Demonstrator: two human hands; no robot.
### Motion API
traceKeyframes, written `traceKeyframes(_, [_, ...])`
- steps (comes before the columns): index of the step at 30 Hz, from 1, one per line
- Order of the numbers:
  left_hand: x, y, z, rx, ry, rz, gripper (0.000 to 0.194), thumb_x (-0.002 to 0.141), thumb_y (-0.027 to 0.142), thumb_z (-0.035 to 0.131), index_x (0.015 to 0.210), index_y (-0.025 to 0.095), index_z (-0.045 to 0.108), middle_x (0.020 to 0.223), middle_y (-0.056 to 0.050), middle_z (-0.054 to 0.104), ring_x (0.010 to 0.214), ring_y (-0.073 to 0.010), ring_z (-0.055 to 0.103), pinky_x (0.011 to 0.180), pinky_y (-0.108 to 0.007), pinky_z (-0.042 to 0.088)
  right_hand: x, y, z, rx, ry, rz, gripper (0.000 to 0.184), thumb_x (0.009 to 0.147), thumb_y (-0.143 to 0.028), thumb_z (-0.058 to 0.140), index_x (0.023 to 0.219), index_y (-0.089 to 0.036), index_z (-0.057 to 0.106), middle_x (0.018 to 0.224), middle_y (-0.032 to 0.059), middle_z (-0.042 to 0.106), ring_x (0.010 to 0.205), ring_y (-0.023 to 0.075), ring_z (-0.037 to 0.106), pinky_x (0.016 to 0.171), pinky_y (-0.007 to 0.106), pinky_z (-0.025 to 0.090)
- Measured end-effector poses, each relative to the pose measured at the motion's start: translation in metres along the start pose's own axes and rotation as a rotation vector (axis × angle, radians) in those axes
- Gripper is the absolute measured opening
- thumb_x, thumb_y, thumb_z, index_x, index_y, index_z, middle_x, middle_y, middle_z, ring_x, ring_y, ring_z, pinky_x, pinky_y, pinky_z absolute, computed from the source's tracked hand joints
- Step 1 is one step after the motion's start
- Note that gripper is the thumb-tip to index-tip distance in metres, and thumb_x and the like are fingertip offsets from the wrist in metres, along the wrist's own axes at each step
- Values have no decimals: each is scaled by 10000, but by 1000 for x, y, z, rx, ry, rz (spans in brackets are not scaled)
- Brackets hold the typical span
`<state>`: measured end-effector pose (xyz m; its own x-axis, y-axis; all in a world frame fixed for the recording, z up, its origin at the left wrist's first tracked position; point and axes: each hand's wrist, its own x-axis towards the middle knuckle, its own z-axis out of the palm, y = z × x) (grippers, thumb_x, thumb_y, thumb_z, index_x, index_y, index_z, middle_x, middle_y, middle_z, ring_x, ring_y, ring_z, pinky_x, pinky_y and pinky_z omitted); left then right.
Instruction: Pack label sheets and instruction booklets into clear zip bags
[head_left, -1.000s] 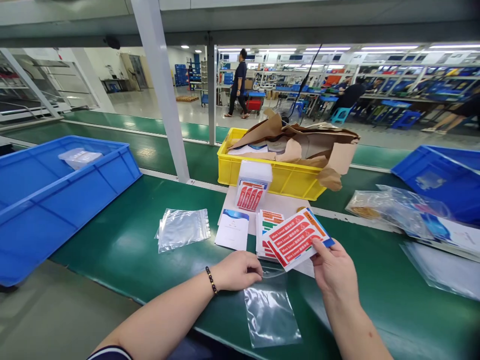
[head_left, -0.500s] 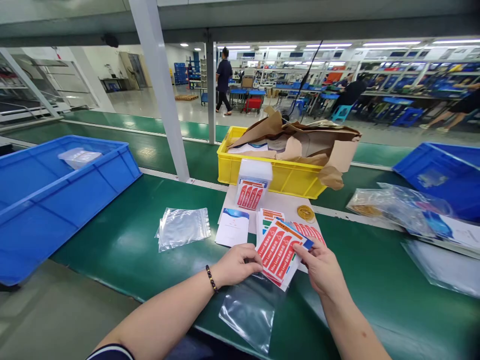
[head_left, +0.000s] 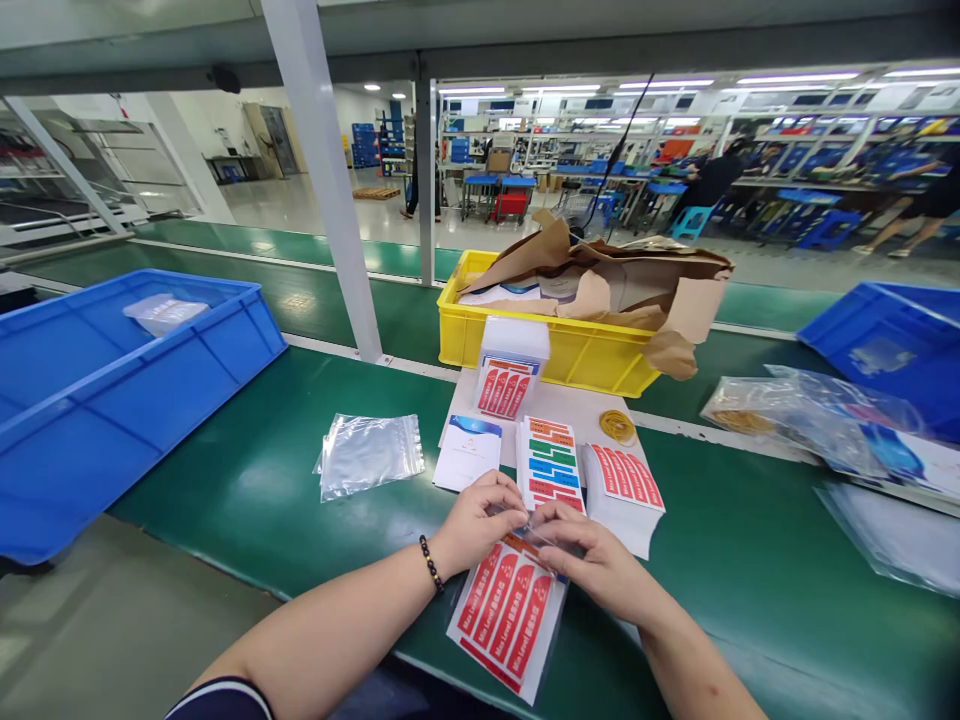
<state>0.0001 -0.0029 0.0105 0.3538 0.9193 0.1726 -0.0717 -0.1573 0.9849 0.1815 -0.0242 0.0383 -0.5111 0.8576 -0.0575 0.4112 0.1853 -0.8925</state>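
Red-and-white label sheets [head_left: 504, 618] lie inside a clear zip bag [head_left: 553, 632] at the front of the green bench. My left hand [head_left: 484, 522] pinches the bag's upper edge, wearing a beaded bracelet at the wrist. At the same edge, my right hand [head_left: 592, 555] has its fingers closed on the plastic, close beside the left. Just beyond the hands are a stack of multicoloured label sheets [head_left: 553, 462] and a stack of red label sheets [head_left: 624, 475]. A white booklet [head_left: 468, 452] with a blue top lies left of them.
Empty clear bags [head_left: 370, 456] lie to the left. Behind stand a clear box [head_left: 514, 350], rubber bands [head_left: 617, 426] and a yellow crate [head_left: 555, 355] with brown paper. Blue bins [head_left: 150, 390] flank the bench. A metal post [head_left: 330, 190] rises at left centre.
The label sheets have gone from my right hand into the clear bag. My right hand has moved left to the bag's upper edge, uncovering the stacks behind. The walking person is now mostly behind a post.
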Motion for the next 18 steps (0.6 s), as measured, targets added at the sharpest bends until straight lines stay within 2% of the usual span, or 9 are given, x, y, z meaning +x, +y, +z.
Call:
traceKeyframes(2, [0, -2, 1, -67, 7, -56, 142, 675, 261, 615, 764, 150, 614, 853, -27, 516, 789, -119, 502, 732, -246, 390, 0, 3, 0, 68, 48, 21, 208, 789, -322, 515, 907, -206, 640, 919, 49, 597, 864, 185, 550, 792, 314, 430])
traceKeyframes(4, [1, -4, 1, -174, -8, -180, 279, 630, 274, 654, 874, 162, 578, 824, -14, 538, 716, -105, 512, 682, -246, 401, 1, 9, -1, 138, 113, 59, 211, 780, -325, 528, 912, -193, 627, 903, 51, 616, 847, 190, 560, 772, 316, 438])
traceKeyframes(7, [1, -7, 2, -221, -16, -337, 282, 590, 301, 675, 784, 126, 567, 679, 6, 547, 604, -88, 491, 614, -234, 389, 1, 17, -1, 221, 173, 124, 269, 754, -345, 559, 968, -187, 591, 834, 36, 618, 782, 182, 568, 710, 309, 453])
traceKeyframes(9, [2, -6, 2, -168, 13, -339, 229, 603, 311, 656, 662, 111, 562, 619, 10, 534, 580, -83, 470, 603, -227, 375, 2, 20, -1, 255, 190, 156, 320, 741, -351, 574, 1011, -182, 563, 776, 20, 602, 722, 167, 563, 666, 299, 453])
traceKeyframes(11, [2, -4, 3, -134, 37, -307, 208, 615, 307, 639, 640, 114, 567, 610, 14, 535, 580, -82, 463, 606, -224, 370, 3, 19, 0, 280, 193, 178, 327, 725, -350, 594, 996, -171, 560, 751, 16, 593, 696, 160, 558, 648, 294, 449])
traceKeyframes(15, [2, -1, 3, -93, 45, -266, 164, 616, 273, 630, 612, 117, 576, 600, 13, 542, 583, -87, 467, 607, -218, 371, 5, 15, 1, 360, 187, 200, 218, 702, -358, 613, 753, -149, 577, 730, 24, 597, 682, 156, 550, 633, 280, 438])
traceKeyframes(18, [2, -1, 3, -65, 36, -249, 137, 622, 246, 619, 604, 116, 578, 598, 10, 546, 584, -86, 469, 603, -213, 370, 7, 14, 2, 352, 212, 177, 242, 707, -366, 599, 625, -149, 533, 631, -3, 555, 592, 124, 508, 569, 250, 410])
